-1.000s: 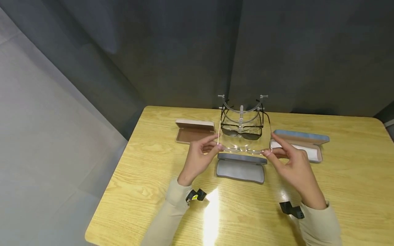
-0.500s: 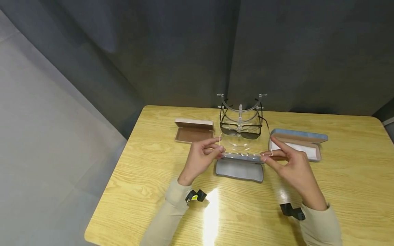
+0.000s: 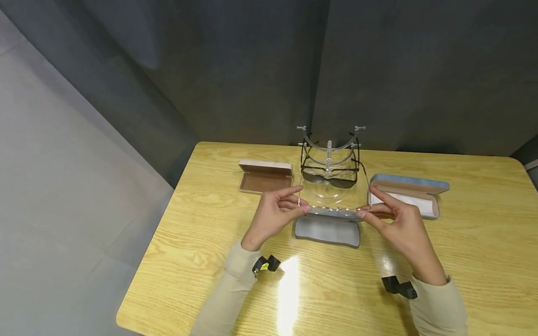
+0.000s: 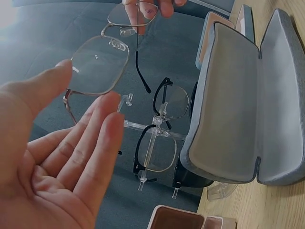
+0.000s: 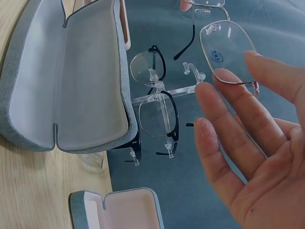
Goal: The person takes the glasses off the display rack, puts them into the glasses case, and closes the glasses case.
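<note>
Both hands hold a pair of thin metal-rimmed eyeglasses [image 3: 338,212] with clear lenses, temples unfolded and pointing away from me. My left hand [image 3: 275,210] pinches the left end of the frame; in the left wrist view its thumb and fingertips lie at the edges of the lens [image 4: 99,64]. At the other end, my right hand [image 3: 397,221] pinches the frame near the hinge, index finger along the temple. A small printed mark [image 5: 217,56] shows on the right lens. In the head view the eyeglasses overlap the raised lid of an open grey glasses case [image 3: 328,231].
Behind the eyeglasses stands a clear display stand [image 3: 329,151] bearing black-framed glasses [image 4: 157,143] and dark-lensed sunglasses [image 3: 342,183]. An open brown-lined case [image 3: 265,182] lies left; an open blue case [image 3: 409,182] with a white cloth [image 3: 416,203] lies right. A dark curtain [image 3: 252,70] hangs behind the table.
The eyeglasses have come slightly toward me and tilted, so they now overlap the grey case's lid in the head view. Both hands keep their grip and have barely shifted.
</note>
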A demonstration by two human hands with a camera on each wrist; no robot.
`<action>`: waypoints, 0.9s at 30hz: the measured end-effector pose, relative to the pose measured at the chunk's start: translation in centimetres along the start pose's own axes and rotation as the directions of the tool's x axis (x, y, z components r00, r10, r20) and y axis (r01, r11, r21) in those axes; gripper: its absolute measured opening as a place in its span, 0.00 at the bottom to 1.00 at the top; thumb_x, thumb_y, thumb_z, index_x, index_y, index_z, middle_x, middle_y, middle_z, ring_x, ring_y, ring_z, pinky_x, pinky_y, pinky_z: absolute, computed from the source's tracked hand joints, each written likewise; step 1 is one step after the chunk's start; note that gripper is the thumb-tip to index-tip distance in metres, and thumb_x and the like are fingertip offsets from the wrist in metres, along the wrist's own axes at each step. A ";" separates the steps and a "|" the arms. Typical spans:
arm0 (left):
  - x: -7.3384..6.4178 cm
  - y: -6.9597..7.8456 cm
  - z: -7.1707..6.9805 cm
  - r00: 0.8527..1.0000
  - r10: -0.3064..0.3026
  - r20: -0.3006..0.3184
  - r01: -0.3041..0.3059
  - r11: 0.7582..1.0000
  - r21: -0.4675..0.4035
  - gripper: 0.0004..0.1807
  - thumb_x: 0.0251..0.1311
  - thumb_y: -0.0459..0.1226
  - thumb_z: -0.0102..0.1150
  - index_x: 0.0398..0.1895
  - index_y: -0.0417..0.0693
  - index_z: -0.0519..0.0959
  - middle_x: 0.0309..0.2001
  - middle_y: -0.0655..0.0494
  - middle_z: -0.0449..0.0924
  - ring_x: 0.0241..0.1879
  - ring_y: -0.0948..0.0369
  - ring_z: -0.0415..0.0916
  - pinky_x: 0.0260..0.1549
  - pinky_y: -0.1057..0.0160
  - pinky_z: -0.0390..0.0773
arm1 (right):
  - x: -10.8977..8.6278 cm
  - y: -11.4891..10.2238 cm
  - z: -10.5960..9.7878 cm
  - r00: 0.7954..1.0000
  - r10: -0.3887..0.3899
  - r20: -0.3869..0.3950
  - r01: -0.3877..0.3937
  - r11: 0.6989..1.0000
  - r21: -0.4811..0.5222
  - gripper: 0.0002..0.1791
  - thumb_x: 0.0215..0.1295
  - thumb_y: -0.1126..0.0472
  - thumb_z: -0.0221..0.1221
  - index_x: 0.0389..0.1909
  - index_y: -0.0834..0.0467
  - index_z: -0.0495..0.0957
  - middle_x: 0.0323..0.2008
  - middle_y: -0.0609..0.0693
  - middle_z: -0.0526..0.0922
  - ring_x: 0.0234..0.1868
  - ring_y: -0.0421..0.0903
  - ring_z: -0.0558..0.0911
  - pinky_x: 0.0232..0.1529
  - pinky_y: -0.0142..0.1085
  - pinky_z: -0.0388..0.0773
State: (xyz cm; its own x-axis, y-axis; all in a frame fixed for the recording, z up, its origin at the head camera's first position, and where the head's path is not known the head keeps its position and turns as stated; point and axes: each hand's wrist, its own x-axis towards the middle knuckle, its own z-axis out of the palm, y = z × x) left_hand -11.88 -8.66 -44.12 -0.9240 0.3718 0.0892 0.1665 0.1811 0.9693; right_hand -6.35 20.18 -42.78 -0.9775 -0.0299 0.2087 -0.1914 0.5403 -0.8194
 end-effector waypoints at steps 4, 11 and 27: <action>0.1 -0.2 -0.1 1.000 -0.005 -0.012 0.005 1.000 0.006 0.29 0.61 0.33 0.74 0.66 0.37 0.79 0.44 0.42 0.91 0.38 0.57 0.91 0.40 0.64 0.90 | 0.1 0.1 0.0 1.000 0.006 0.008 -0.006 1.000 -0.004 0.35 0.63 0.63 0.73 0.71 0.61 0.74 0.37 0.56 0.93 0.38 0.18 0.83 0.47 0.11 0.71; 0.1 -0.5 -0.2 1.000 -0.010 -0.012 0.010 1.000 0.003 0.27 0.61 0.33 0.74 0.64 0.39 0.81 0.43 0.42 0.91 0.37 0.62 0.91 0.40 0.64 0.90 | 0.1 0.1 0.0 1.000 0.005 0.013 -0.005 1.000 0.001 0.34 0.64 0.64 0.72 0.70 0.61 0.75 0.37 0.56 0.93 0.37 0.20 0.84 0.44 0.13 0.74; -0.1 0.0 -0.6 1.000 -0.020 -0.007 0.020 1.000 -0.005 0.27 0.61 0.35 0.75 0.64 0.42 0.80 0.44 0.43 0.91 0.37 0.59 0.91 0.40 0.65 0.89 | 0.1 0.0 0.0 0.999 0.015 0.040 -0.017 0.998 0.056 0.31 0.64 0.66 0.72 0.68 0.61 0.77 0.34 0.36 0.92 0.36 0.22 0.86 0.43 0.14 0.76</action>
State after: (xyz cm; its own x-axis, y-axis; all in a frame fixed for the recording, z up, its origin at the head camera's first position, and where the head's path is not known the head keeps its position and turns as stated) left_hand -11.99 -9.31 -44.01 -0.9294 0.3621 0.0715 0.1463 0.1837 0.9720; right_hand -6.49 20.17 -42.74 -0.9830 -0.0560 0.1749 -0.1796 0.4932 -0.8512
